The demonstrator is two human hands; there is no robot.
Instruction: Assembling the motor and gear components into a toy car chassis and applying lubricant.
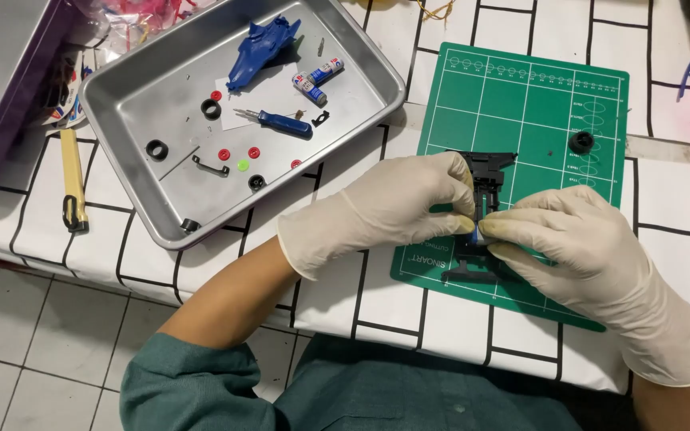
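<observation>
Together, both gloved hands meet over the green cutting mat (521, 104), on the right of the table. From the left, the left hand (393, 203) pinches the black toy-car chassis (485, 172) with fingertips curled. The right hand (576, 247) reaches in from the near right, its fingertips pressed on a small blue-and-white part (479, 231) at the chassis middle. Fingers hide most of that part, so its kind cannot be told; the chassis's near end shows only partly.

Both gloved hands, left hand (393, 203) and right hand (576, 247), pinch a black chassis (489, 179).
</observation>
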